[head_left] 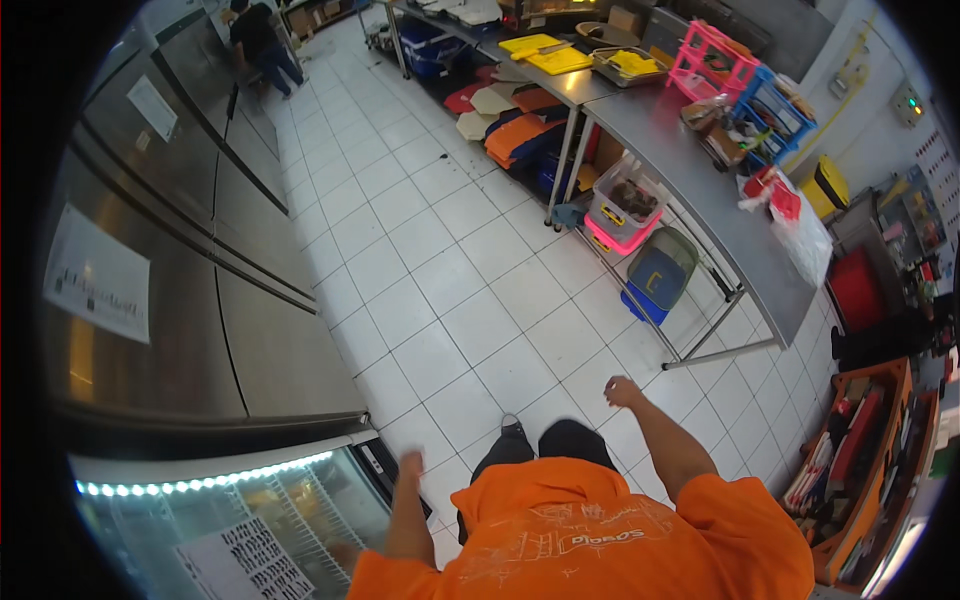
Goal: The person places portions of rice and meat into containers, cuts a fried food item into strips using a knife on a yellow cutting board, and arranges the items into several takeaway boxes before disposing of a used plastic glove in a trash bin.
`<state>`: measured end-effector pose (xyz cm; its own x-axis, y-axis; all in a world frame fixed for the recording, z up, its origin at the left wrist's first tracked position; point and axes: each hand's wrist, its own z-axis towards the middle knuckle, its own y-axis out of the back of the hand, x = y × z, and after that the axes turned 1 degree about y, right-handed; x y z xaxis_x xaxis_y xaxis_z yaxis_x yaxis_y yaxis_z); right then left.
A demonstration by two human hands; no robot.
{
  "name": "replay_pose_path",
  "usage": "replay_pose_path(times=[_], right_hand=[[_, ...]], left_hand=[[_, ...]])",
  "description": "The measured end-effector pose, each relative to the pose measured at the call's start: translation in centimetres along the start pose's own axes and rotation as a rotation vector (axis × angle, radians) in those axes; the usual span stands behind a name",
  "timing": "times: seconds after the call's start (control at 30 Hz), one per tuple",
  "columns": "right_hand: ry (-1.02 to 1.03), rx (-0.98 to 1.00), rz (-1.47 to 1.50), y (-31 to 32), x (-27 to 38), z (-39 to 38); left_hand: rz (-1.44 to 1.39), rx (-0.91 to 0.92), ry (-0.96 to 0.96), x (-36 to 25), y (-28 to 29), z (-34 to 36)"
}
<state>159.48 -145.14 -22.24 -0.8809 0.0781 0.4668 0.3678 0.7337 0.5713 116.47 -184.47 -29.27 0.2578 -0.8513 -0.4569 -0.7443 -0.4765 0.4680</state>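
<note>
My left hand (pixel 412 464) hangs at my side, beside the edge of the glass-fronted fridge (pixel 260 468) with a lit strip along its top. It is smeared, and its fingers cannot be made out. My right hand (pixel 620 391) is held out in front over the tiled floor (pixel 480 372). Its fingers are curled in, and nothing shows in them. Nearest to it stands the steel table (pixel 690 160), a short way off. Neither hand touches anything that I can see.
Steel refrigerator doors (pixel 265 355) line the left side. Under the table sit a clear box (pixel 625 195) and a grey-blue bin (pixel 662 270). Pink (pixel 712 60) and blue racks (pixel 772 115) stand on top. An orange shelf (pixel 860 470) is at right. Another person (pixel 262 45) stands far left.
</note>
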Motion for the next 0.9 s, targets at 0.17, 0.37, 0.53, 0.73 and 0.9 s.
replay_pose_path(times=[0.17,0.37,0.53,0.73,0.9], right_hand=[[-0.086,-0.013,0.251,8.7,5.8,11.8],[-0.141,0.041,0.368,12.3,11.9,35.1],[-0.127,-0.246,0.653,14.5,8.4,60.1],[-0.088,-0.160,0.515,17.0,11.2,73.0],[0.086,-0.150,-0.239,11.6,11.6,62.6]], left_hand=[[-0.106,-0.020,-0.508,-34.6,-0.1,3.9],[-0.143,-0.029,-0.549,-46.6,-7.1,8.8],[0.033,-0.019,-0.176,-36.9,-18.9,18.6],[0.064,0.177,0.001,-35.2,-29.2,21.1],[-0.490,0.347,0.409,-51.4,-31.5,22.6]])
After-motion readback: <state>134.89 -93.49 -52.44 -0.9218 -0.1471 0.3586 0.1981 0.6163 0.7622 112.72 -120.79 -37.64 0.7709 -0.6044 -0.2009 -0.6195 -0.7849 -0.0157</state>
